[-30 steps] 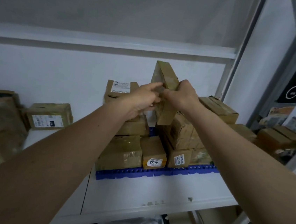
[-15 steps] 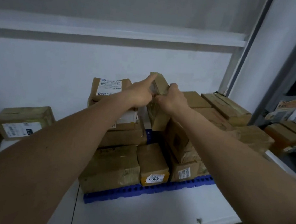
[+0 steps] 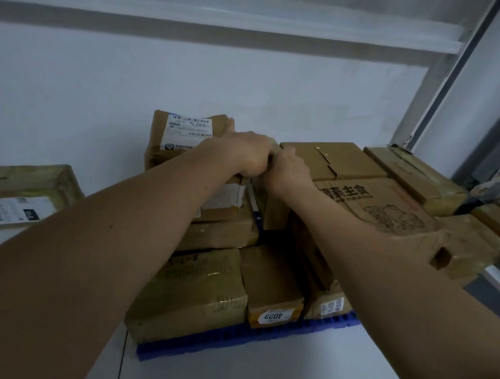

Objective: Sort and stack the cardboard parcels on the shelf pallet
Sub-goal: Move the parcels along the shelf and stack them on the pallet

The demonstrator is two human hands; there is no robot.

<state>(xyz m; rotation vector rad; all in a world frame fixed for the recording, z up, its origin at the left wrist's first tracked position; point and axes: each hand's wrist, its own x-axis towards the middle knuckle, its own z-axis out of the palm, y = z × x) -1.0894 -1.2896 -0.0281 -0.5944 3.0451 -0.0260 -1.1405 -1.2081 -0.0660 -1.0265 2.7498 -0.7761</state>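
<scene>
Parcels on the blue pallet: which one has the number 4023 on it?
The small parcel in the front row's middle, its yellow end label reading 4023. The wider taped parcel to its left shows no such number, and the right neighbour has a white label.

The parcels are brown corrugated cardboard, matt where bare; the front left parcel [image 3: 191, 294] is wrapped in clear packing tape that gives a wrinkled, glossy sheen. The small parcel [image 3: 272, 287] beside it carries a smooth paper sticker reading 4023. The top rear parcel [image 3: 183, 133] bears a white printed paper label. The printed carton [image 3: 394, 210] has dull, uncoated board with dark ink. The pallet [image 3: 258, 335] is blue ribbed plastic. The shelf [image 3: 254, 372] looks like smooth white-painted metal.
</scene>
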